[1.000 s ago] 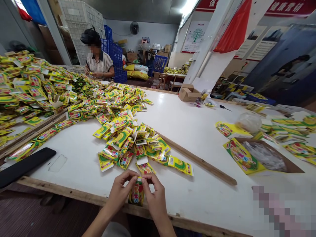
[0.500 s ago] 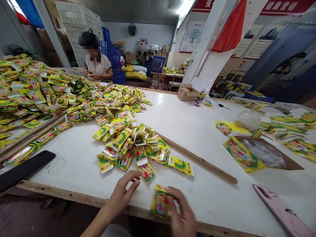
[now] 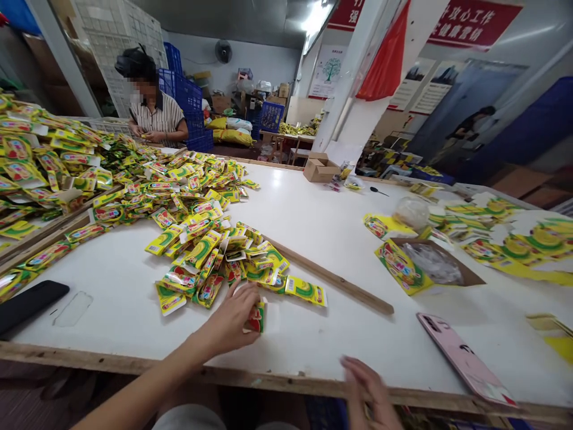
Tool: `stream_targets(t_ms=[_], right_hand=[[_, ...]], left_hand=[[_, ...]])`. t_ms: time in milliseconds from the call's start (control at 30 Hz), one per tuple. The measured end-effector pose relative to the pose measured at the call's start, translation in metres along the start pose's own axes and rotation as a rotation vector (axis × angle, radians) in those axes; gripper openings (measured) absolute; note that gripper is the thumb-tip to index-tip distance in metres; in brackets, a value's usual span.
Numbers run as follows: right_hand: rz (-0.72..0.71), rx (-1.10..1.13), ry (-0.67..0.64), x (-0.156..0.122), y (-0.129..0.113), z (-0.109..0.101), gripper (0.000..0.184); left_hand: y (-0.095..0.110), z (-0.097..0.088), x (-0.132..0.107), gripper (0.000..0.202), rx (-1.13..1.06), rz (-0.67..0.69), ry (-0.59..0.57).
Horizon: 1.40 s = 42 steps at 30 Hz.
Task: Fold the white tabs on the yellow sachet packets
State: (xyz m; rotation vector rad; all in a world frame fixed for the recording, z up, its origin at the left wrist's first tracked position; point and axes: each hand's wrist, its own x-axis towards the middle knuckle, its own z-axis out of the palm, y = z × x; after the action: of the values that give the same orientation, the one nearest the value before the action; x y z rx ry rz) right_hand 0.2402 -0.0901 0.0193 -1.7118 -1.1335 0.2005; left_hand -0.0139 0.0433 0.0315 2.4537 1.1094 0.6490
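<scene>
My left hand [image 3: 233, 319] lies over a small yellow-and-red packet [image 3: 256, 316] on the white table [image 3: 331, 239], its fingers curled onto the packet at the near edge of a heap of similar flat yellow packets [image 3: 197, 227]. My right hand [image 3: 371, 391] hangs below the table's front edge [image 3: 290, 382], blurred by motion. Its fingers look loosely spread and I see nothing in it.
A wooden strip [image 3: 329, 276] lies across the table. A pink phone [image 3: 463, 355] lies near right, a black phone [image 3: 27, 304] near left. An open box with plastic bags [image 3: 430, 266] and more packets [image 3: 514, 236] lie right. A person [image 3: 152, 110] sits at the far left.
My right hand carried the folded packet down off the table's front edge and now shows none. My left hand reached forward onto another packet. The view swung right.
</scene>
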Motion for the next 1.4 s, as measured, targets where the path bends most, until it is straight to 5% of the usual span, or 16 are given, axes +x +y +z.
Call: stream_targets(t_ms=[167,300,533,667,867,1067,1400], right_hand=[[0.004,0.376,-0.417,-0.012,-0.050,0.090,0.023],[0.025,0.501,-0.430,-0.011,-0.057,0.118,0.019],[-0.045,0.484,-0.582,-0.009,-0.055,0.121,0.016],[-0.144,0.426,-0.648,0.000,-0.060,0.125,0.014],[-0.074,0.503,-0.568,-0.002,-0.060,0.129,0.020],[-0.169,0.479,-0.636,0.001,-0.064,0.124,0.011],[-0.056,0.402,-0.575,0.003,-0.069,0.128,0.011]], left_hand=[[0.019,0.019,-0.031,0.031,-0.357,-0.376,0.257],[0.017,0.029,-0.049,0.034,-0.603,-0.436,0.334],[0.009,0.016,-0.056,0.022,-0.730,-0.430,0.251],[0.005,0.011,-0.047,0.018,-0.708,-0.337,0.313],[0.003,0.021,-0.042,0.022,-0.969,-0.367,0.431],[0.008,0.014,-0.043,0.014,-0.785,-0.314,0.373],[0.013,0.014,-0.036,0.016,-0.781,-0.454,0.396]])
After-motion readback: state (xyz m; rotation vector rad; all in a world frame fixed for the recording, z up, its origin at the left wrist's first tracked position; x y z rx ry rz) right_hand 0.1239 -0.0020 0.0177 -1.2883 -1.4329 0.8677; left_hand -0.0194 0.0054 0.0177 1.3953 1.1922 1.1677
